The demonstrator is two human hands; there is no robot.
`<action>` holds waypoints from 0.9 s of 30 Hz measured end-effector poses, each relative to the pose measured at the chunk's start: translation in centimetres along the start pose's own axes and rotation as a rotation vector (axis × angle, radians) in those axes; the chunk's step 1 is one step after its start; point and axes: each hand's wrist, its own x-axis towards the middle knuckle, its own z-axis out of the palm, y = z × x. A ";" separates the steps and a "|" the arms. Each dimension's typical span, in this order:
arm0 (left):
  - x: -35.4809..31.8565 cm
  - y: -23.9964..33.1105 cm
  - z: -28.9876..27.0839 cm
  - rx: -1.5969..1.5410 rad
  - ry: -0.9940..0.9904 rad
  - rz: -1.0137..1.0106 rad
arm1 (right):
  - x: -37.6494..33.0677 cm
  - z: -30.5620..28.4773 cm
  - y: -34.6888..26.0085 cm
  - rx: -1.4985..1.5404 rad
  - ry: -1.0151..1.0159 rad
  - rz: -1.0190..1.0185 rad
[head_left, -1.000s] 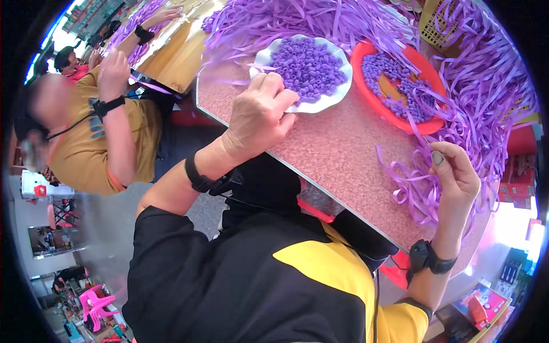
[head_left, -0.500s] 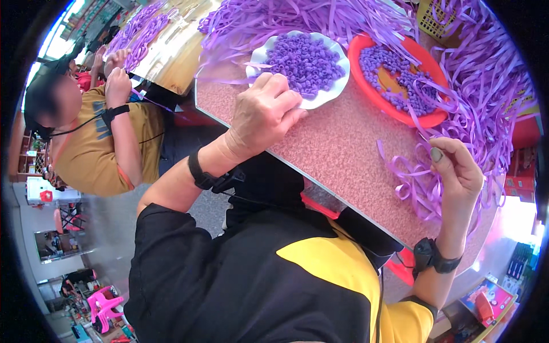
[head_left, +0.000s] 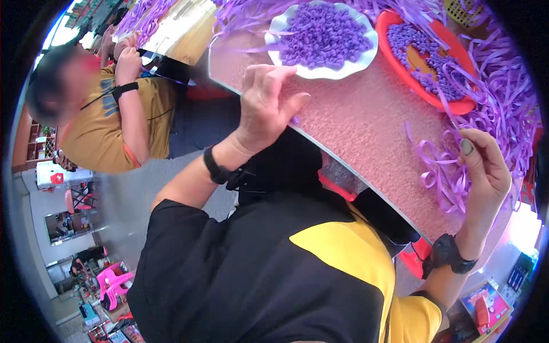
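My left hand (head_left: pixel 264 108) is raised over the table's near edge, just below a white scalloped plate (head_left: pixel 275 58). Its thumb stands apart from the bent fingers, and nothing shows between them. A small purple bead (head_left: pixel 294 120) shows just under that thumb; whether it touches the hand I cannot tell. Purple beads (head_left: pixel 326 35) are heaped on the plate. At the right, my right hand (head_left: pixel 487 166) is closed, thumb tip pressed to the forefinger, apparently on a thin purple ribbon (head_left: pixel 454 123). Loose ribbon loops (head_left: pixel 443 171) hang beside its thumb.
An orange-red oval tray (head_left: pixel 384 43) holds more purple beads. Piles of purple ribbon (head_left: pixel 503 86) cover the far and right sides of the pink table (head_left: pixel 366 120). A yellow basket (head_left: pixel 462 14) stands behind. At left, a person in a mustard shirt (head_left: pixel 114 137) works at another table.
My left hand has drawn back from the plate's rim toward the table edge, and its thumb has parted from the fingers. The right hand keeps its pinch. The whole view has shifted.
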 end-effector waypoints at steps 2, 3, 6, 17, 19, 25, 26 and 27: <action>-1.1 0.4 0.2 0.017 -0.043 -0.043 | 0.1 0.1 0.4 -0.002 0.005 0.025; -1.4 0.3 0.8 -0.215 0.105 -0.160 | 0.2 0.1 0.5 -0.006 0.008 0.010; -2.5 0.8 0.7 -0.551 0.320 -0.282 | 0.1 -0.4 0.7 -0.075 -0.034 0.020; -3.4 3.0 0.4 -0.230 -0.038 0.067 | 0.0 0.2 0.0 -0.051 -0.035 0.002; -3.5 3.0 -0.2 -0.251 -0.013 0.014 | 0.1 0.3 0.0 -0.039 -0.041 -0.003; -2.5 4.3 -1.2 -0.205 -0.060 -0.077 | 0.0 0.1 0.1 -0.067 -0.087 -0.077; -2.4 4.5 -1.3 -0.183 -0.086 -0.088 | 0.1 0.0 0.3 -0.080 -0.108 -0.094; -2.3 4.6 -1.3 -0.183 -0.083 -0.084 | 0.2 -0.1 0.5 -0.096 -0.127 -0.110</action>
